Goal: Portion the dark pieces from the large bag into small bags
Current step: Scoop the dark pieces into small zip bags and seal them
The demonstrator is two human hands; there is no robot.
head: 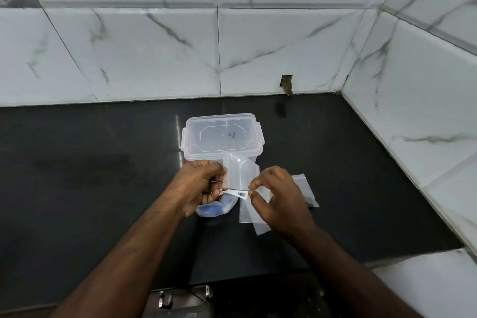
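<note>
the left hand (200, 188) pinches a clear small bag (238, 173) while the right hand (277, 195) nips its white strip (237, 193); she should pull evenly, the large bag unidentifiable nearby.

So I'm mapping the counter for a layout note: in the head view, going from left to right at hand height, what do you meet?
left hand → white plastic strip pinched between both hands → right hand → small clear bag lying flat on the dark counter.

The clear container lid (222, 134) bears a small dark handwritten scribble, too unclear to read.
</note>
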